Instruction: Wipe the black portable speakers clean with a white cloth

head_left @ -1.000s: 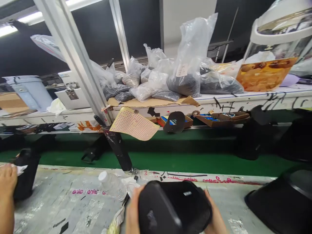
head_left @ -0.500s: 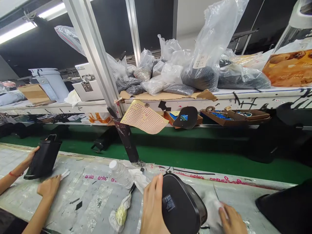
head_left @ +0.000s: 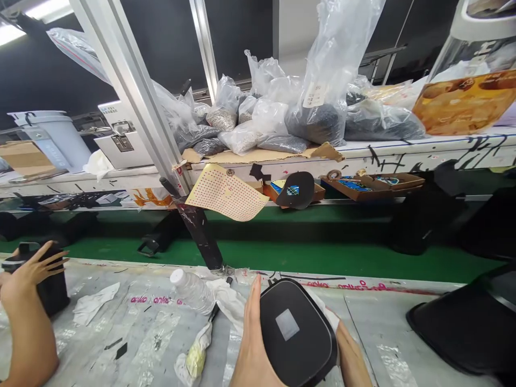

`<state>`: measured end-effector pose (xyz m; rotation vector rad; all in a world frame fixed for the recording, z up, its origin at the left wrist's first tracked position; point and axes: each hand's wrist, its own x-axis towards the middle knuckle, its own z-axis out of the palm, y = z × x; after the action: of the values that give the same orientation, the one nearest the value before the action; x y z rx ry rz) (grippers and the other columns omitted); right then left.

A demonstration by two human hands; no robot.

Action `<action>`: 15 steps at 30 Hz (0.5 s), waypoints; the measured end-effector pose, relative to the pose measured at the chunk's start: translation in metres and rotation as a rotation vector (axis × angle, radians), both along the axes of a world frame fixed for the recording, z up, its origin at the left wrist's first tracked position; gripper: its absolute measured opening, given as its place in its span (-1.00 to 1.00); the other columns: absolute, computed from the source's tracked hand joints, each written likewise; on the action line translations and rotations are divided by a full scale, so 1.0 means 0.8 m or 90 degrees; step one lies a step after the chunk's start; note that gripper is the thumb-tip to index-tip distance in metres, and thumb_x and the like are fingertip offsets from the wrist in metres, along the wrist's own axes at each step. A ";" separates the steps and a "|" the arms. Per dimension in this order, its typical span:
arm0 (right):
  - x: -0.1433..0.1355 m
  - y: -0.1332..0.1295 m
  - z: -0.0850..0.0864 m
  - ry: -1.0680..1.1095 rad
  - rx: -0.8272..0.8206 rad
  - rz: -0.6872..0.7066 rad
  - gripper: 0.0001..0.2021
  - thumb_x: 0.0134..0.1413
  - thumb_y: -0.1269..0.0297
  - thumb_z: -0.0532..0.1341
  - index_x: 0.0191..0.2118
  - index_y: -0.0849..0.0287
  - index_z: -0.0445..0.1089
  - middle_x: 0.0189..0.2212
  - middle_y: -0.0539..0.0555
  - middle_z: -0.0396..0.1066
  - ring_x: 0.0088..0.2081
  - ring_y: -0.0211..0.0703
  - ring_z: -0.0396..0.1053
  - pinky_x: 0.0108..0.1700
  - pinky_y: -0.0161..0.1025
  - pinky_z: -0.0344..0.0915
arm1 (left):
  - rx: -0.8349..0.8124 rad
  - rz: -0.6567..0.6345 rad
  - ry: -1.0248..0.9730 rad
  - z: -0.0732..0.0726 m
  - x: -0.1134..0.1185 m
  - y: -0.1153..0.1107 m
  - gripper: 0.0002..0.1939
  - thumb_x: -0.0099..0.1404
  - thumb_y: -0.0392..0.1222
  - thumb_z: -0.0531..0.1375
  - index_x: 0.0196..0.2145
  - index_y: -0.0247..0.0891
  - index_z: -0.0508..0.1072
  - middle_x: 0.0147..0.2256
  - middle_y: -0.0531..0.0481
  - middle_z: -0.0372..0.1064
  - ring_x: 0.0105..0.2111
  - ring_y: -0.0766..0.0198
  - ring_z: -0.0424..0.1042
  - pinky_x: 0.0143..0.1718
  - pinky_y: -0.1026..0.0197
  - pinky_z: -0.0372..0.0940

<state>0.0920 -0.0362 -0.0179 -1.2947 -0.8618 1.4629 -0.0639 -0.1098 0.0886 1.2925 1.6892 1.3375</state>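
A black object with a rounded-square flat face (head_left: 300, 344) and a pale square label is tilted toward the camera above the bench. My left hand (head_left: 253, 344) grips its left side, fingers pointing up. At its right side is my right hand (head_left: 352, 352), pressing a white cloth (head_left: 328, 317) against it; most of those fingers are hidden behind the object. Left of my hands, a clear plastic bottle with a white cap (head_left: 193, 290) lies beside a crumpled white cloth (head_left: 229, 303). A wrapped yellowish bundle (head_left: 196, 357) lies nearer.
Another person's hands (head_left: 28, 279) hold a black container (head_left: 54, 290) at far left. A large black piece (head_left: 463, 328) stands at right. Behind the bench (head_left: 149, 328) runs a green belt (head_left: 262, 247), below a shelf of plastic bags (head_left: 318, 121). A metal post (head_left: 137, 97) rises left of centre.
My right hand with the cloth has moved left onto the black object, whose flat face has turned more toward the camera. The other person's right hand has left its cloth and moved to their container.
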 end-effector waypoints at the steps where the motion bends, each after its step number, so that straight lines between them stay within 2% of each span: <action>1: 0.002 -0.005 0.016 -0.002 0.014 0.019 -0.50 -0.03 -0.17 0.23 -0.04 0.02 0.50 0.09 0.02 0.41 0.24 0.13 0.15 0.29 -0.01 -0.02 | -0.033 -0.009 0.005 0.002 -0.003 0.000 0.33 -0.24 0.06 0.44 0.33 -0.32 -0.19 0.37 -0.30 -0.24 0.36 -0.04 -0.22 0.34 -0.03 -0.27; 3: 0.002 -0.017 0.051 -0.011 0.065 0.054 -0.51 0.02 -0.15 0.21 -0.02 0.02 0.51 0.09 0.05 0.40 0.23 0.13 0.17 0.28 -0.01 0.01 | -0.079 -0.015 0.012 0.006 -0.008 0.001 0.34 -0.34 -0.13 0.48 0.33 -0.24 -0.11 0.36 -0.23 -0.17 0.35 -0.07 -0.14 0.33 -0.05 -0.21; 5: -0.007 -0.026 0.080 -0.025 0.172 0.102 -0.53 0.12 -0.11 0.14 0.06 -0.02 0.46 0.15 0.05 0.34 0.23 0.10 0.17 0.27 -0.03 0.04 | -0.083 -0.009 0.010 0.005 -0.014 0.001 0.29 -0.35 -0.24 0.47 0.31 -0.18 -0.04 0.34 -0.18 -0.07 0.33 -0.07 -0.07 0.32 -0.03 -0.15; 7: -0.021 -0.023 0.088 -0.050 0.271 0.171 -0.53 0.20 -0.06 0.06 0.14 -0.04 0.38 0.20 0.03 0.26 0.25 0.04 0.15 0.28 -0.05 0.02 | -0.054 -0.002 -0.018 -0.002 -0.022 -0.002 0.24 -0.30 -0.19 0.45 0.31 -0.15 -0.04 0.31 -0.15 -0.01 0.31 -0.05 -0.01 0.29 0.02 -0.06; 8: -0.026 -0.016 0.081 -0.075 0.286 0.202 -0.51 0.22 -0.05 0.02 0.17 -0.02 0.35 0.21 0.03 0.25 0.25 0.00 0.15 0.29 -0.07 0.00 | -0.035 0.002 -0.038 -0.007 -0.028 -0.003 0.23 -0.26 -0.12 0.44 0.31 -0.13 -0.08 0.31 -0.13 0.01 0.30 -0.04 0.02 0.28 0.05 -0.01; 10: -0.029 0.006 0.050 -0.138 0.234 0.236 -0.47 0.22 -0.06 -0.02 0.16 0.08 0.36 0.17 0.09 0.30 0.21 -0.02 0.20 0.28 -0.08 0.02 | 0.008 0.023 -0.067 -0.020 -0.043 -0.007 0.25 -0.16 0.10 0.41 0.33 -0.08 -0.21 0.30 -0.11 0.01 0.28 -0.02 0.05 0.25 0.09 0.03; 13: -0.009 0.041 -0.018 -0.217 0.135 0.166 -0.40 -0.04 -0.18 0.10 -0.09 0.21 0.52 -0.02 0.22 0.47 0.10 0.16 0.32 0.24 0.01 0.08 | 0.047 0.084 -0.094 -0.036 -0.071 -0.009 0.25 -0.12 0.36 0.32 0.34 -0.08 -0.24 0.26 -0.16 0.07 0.25 -0.06 0.11 0.24 0.06 0.03; 15: 0.010 0.056 -0.057 -0.228 0.092 0.127 -0.40 -0.17 -0.20 0.14 -0.20 0.22 0.53 -0.10 0.28 0.50 0.04 0.27 0.35 0.21 0.10 0.09 | 0.039 0.137 -0.122 -0.045 -0.089 -0.008 0.21 -0.12 0.38 0.31 0.33 -0.09 -0.15 0.24 -0.17 0.11 0.24 -0.12 0.11 0.25 -0.03 -0.01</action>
<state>0.0999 0.0083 -0.0633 -1.4145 -1.3409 1.3085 -0.1352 -0.1166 0.0523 0.9996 1.6999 1.5955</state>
